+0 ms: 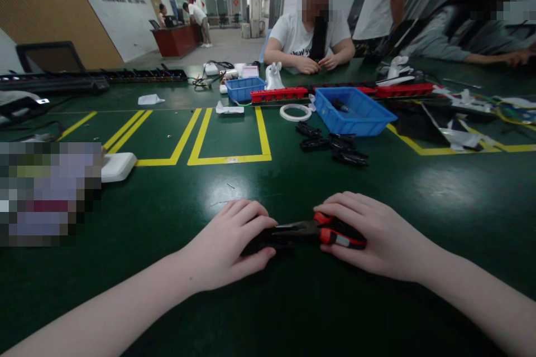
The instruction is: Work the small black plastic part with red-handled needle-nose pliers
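Note:
My right hand (368, 234) is closed round the red and black handles of a pair of needle-nose pliers (302, 229), whose jaws point left. My left hand (238, 242) is closed on a small black part (256, 242), mostly hidden by the fingers and dark against the table. The plier tips reach to the left fingertips, at the black part; whether the jaws grip it I cannot tell. Several similar-looking black parts (335, 142) lie in a loose group farther out on the table.
Beyond the black parts stands a blue bin (355, 117) with a dark item inside, near a roll of white tape (295, 112). A smaller blue bin (245, 89) and red strips (280, 95) lie farther back. A white box (118, 167) sits at left. A person (310, 39) sits opposite.

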A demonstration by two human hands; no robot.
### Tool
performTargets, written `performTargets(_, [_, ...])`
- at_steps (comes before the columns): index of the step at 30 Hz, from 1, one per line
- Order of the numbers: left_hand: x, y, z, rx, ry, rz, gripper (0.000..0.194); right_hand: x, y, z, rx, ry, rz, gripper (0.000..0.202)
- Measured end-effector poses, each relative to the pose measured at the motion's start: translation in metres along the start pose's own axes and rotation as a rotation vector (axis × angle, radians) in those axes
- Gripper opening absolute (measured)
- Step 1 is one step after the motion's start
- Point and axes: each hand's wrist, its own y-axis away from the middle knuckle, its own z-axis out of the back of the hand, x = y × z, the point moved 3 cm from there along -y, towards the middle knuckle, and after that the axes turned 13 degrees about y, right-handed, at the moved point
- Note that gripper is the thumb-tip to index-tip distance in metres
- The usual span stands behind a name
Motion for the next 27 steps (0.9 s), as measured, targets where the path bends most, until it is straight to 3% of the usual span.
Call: performTargets(27, [0.0017, 0.0, -0.0012, -0.012, 0.0, -0.008, 0.026, 0.0032, -0.0047, 0.0043, 0.016, 0.023, -0.005, 0.036])
